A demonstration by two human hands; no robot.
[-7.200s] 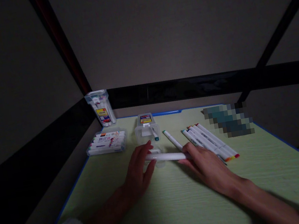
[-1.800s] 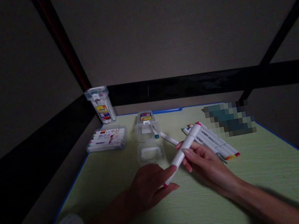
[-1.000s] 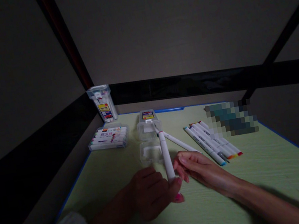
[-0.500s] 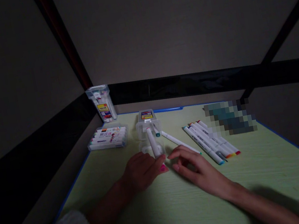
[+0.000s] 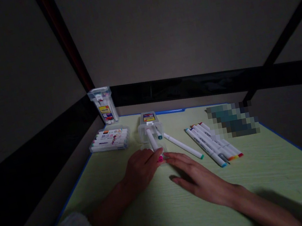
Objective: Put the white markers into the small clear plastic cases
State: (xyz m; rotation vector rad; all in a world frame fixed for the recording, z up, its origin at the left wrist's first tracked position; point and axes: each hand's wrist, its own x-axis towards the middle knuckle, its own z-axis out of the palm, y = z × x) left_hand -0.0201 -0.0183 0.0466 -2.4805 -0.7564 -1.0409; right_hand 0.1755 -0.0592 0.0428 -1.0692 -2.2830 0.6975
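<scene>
My left hand (image 5: 142, 169) is closed on a white marker (image 5: 152, 140) with a pink end; its far end is at the mouth of a clear plastic case (image 5: 149, 123) lying on its side. The case's opened lid lies under the marker, partly hidden by my fingers. Extended fingers of my right hand (image 5: 190, 172) reach close to the pink end, thumb apart, holding nothing; whether they touch it I cannot tell. A teal-ended marker (image 5: 159, 133) pokes out of the case. Just right of it, a green-ended marker (image 5: 184, 146) lies loose on the table.
On the right lies a row of white markers (image 5: 211, 143) with coloured ends, beside a blurred-out patch (image 5: 232, 120). A flat marker pack (image 5: 109, 139) rests at the left, with an upright marker box (image 5: 104, 106) behind it. Walls border the table (image 5: 164, 219).
My left hand has pushed the marker forward, bringing its far end to the case's mouth. My right hand's fingers have straightened and moved slightly left, by the pink end.
</scene>
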